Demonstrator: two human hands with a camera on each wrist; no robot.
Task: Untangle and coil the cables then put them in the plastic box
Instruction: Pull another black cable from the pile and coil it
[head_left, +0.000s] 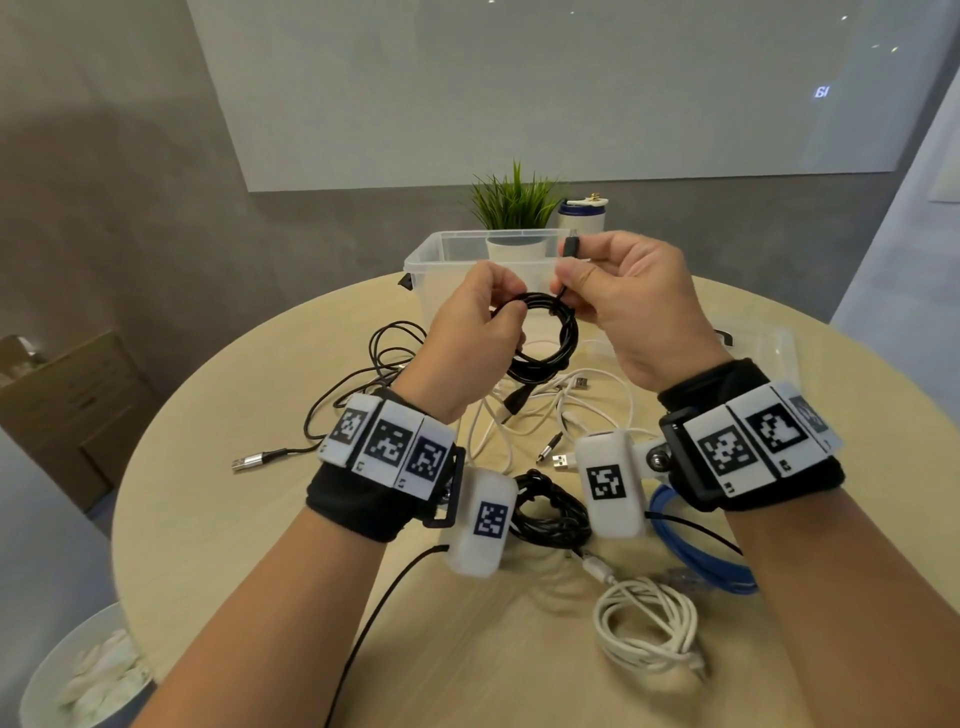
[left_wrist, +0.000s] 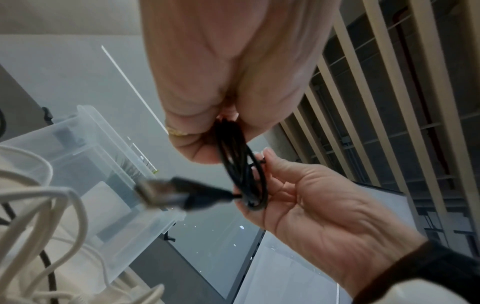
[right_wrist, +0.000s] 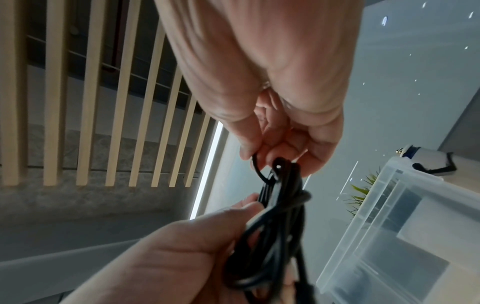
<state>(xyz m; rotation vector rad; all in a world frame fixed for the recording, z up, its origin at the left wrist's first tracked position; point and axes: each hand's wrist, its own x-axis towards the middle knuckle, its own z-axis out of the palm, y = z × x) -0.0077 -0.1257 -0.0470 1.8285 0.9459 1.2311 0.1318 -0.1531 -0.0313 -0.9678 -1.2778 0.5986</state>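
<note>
1. Black coiled cable (head_left: 550, 332) held in the air above the round worktop (head_left: 218, 499), just before the clear plastic box (head_left: 441, 254).
2. Left hand (head_left: 467, 332) fingers pinching the coil's left side.
3. Right hand (head_left: 628, 296) fingers pinching the cable's end near its plug (head_left: 571, 245).
4. Loose white cables (head_left: 571, 405) beneath; coiled white cable (head_left: 649, 623) near the front edge.
5. Mirrored "18" on the wall screen (head_left: 821, 92).

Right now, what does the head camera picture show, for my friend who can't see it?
Two hands hold a coiled black cable above a round table: the left hand grips the coil, the right hand pinches its end. Behind stands a clear plastic box; loose cables lie below.
</note>
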